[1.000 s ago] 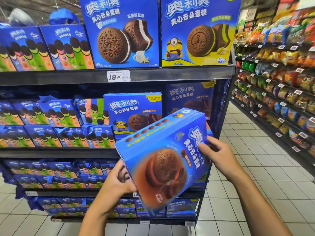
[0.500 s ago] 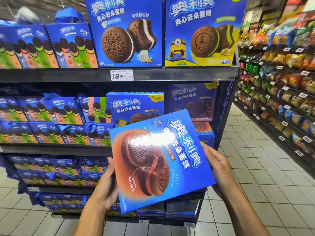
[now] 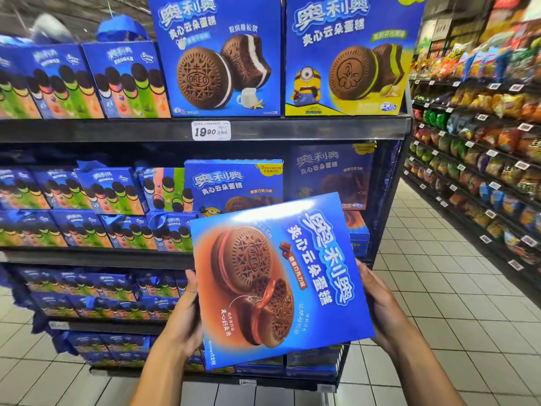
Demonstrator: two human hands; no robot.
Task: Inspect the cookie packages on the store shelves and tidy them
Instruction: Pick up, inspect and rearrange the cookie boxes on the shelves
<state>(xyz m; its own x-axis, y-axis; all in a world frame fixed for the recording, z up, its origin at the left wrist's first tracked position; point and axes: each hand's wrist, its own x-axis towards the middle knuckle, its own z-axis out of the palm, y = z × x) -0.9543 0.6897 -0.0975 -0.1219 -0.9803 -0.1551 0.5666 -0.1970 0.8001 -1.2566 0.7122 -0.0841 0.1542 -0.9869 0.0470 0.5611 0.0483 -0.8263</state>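
I hold a large blue cookie box (image 3: 281, 282) with chocolate sandwich cookies printed on its front. The front faces me and the box is turned sideways, so its text runs down the right side. My left hand (image 3: 184, 315) grips its left edge and my right hand (image 3: 377, 306) grips its right edge. The box hangs in front of the middle shelf (image 3: 96, 256), apart from it. On that shelf behind it stand a similar blue box (image 3: 234, 183) and a darker one (image 3: 330, 174) further back.
The top shelf (image 3: 292, 128) carries two big blue boxes (image 3: 219, 57) and several multi-flavour packs (image 3: 126, 80), with a 19.90 price tag (image 3: 210, 130). Lower shelves hold more blue packs (image 3: 96, 291). A snack aisle (image 3: 480, 159) runs along the right, over white floor tiles (image 3: 439, 288).
The box has been turned from top edge toward me to front face toward me, then lifted a little and brought closer. Both hands stayed on its sides.
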